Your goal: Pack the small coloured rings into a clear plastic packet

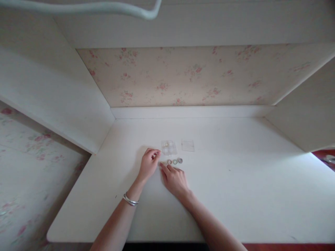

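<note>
Clear divided box [169, 147], lid off, on table [235, 202]; left hand [151, 160] nearly closed beside it, right hand [175, 177] loosely curled, any hold unclear. One pale ring [166, 144] apparently inside; three small rings [180, 160] outside.

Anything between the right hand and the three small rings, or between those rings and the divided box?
Nothing visible in either gap. The right hand lies just nearer than the three small rings; the clear divided box sits beyond them. The left hand is left of both.
</note>
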Available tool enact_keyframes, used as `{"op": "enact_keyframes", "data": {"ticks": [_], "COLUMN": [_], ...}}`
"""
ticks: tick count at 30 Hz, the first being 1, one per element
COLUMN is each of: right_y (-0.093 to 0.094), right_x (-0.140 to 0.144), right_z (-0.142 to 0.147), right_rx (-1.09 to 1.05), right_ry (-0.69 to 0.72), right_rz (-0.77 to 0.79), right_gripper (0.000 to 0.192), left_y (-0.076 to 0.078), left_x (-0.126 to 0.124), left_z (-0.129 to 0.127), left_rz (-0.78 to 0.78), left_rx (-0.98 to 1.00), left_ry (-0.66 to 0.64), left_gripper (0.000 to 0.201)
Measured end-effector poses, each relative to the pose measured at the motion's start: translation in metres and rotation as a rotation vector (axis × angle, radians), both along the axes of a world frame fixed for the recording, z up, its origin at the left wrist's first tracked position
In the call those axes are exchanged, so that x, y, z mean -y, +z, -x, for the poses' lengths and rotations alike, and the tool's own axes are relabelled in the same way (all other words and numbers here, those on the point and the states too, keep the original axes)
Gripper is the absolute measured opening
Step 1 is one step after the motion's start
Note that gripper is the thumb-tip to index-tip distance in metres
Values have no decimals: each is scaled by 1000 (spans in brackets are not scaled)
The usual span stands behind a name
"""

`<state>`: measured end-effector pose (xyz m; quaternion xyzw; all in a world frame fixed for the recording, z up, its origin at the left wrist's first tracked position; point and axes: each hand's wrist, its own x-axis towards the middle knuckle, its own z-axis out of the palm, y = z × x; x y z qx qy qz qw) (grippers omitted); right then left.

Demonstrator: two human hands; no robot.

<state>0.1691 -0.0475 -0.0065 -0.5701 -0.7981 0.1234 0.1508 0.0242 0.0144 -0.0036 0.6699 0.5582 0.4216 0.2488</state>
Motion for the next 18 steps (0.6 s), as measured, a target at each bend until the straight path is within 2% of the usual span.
{"op": "enact_keyframes", "data": {"ticks": [8,13,18], "right_y": [-1,-3,-3], "right_x": [-2,-3,-2], "right_z": [-2,-3,-7], "right_rx": [5,12,54], "right_ry": [-18,6,56], "right_rz": [-29,-41,-28], "right_gripper": [25,24,20], "left_y": [-2,-6,-9], "left_x": [-46,-54,-53], "left_z": [-25,-30,-22], "left_rz": [-38,9,-16], "left_rx": [-206,-305,-274], "left_ry": [-38,-16,34], "left_gripper": [19,20,21]}}
